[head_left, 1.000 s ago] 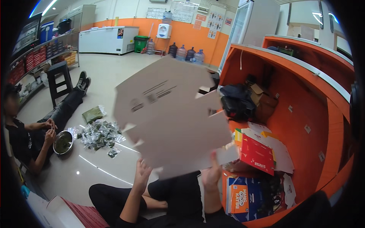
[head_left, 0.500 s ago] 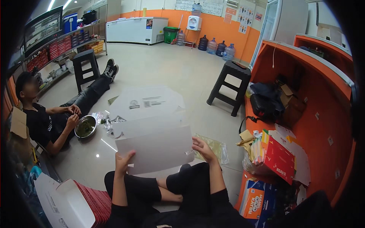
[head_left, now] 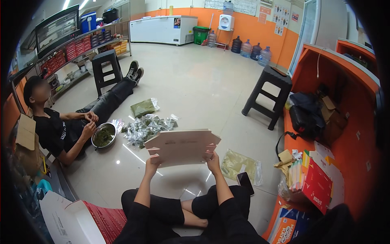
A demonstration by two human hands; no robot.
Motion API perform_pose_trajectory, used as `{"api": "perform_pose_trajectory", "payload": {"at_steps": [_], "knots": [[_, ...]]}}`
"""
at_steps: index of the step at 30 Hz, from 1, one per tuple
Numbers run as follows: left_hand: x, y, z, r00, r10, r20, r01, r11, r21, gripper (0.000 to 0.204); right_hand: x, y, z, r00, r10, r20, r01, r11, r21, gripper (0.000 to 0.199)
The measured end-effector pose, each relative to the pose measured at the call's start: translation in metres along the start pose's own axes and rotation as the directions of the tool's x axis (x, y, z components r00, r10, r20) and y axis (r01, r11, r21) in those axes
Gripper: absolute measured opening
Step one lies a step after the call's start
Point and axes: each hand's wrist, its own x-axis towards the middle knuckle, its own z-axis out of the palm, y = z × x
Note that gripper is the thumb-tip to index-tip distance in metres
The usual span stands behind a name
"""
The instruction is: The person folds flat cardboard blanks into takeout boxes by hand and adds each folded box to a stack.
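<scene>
Head view: notched, pale, printed cardboard sheet

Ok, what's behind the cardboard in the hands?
Past its top edge, the cardboard leaves visible a heap of small packets at upper left and pale floor. What lies directly behind it, between the left hand and right hand, is covered.
</scene>
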Motion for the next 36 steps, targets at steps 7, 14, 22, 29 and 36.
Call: {"api": "perform_pose_trajectory", "payload": {"at_steps": [7,14,22,29,36], "knots": [[0.002,-0.017,-0.002,0.995,-0.095,-0.015,0.095,0.995,-0.028,0.034,-0.001,0.005,0.009,0.996,0.001,0.095,-0.003,1.000,0.012,0.034],[0.008,-0.052,-0.008,1.000,-0.011,-0.016,0.012,0.998,0.060,0.029,-0.013,0.018,0.012,0.999,0.052,0.010,-0.047,0.960,-0.276,0.044],[0.001,-0.054,-0.003,0.993,-0.114,0.000,0.114,0.993,0.011,0.028,-0.011,0.053,0.010,0.999,0.013,-0.037,-0.015,0.999,-0.041,0.037],[-0.007,-0.048,-0.005,0.992,0.127,-0.017,-0.128,0.992,-0.006,0.026,-0.008,0.071,0.005,0.988,-0.152,-0.013,0.142,0.949,-0.281,0.024],[-0.002,-0.070,-0.006,0.992,-0.112,-0.066,0.118,0.988,0.098,0.030,-0.014,0.064,0.008,0.998,-0.062,0.026,0.066,0.976,-0.209,0.021]]}}
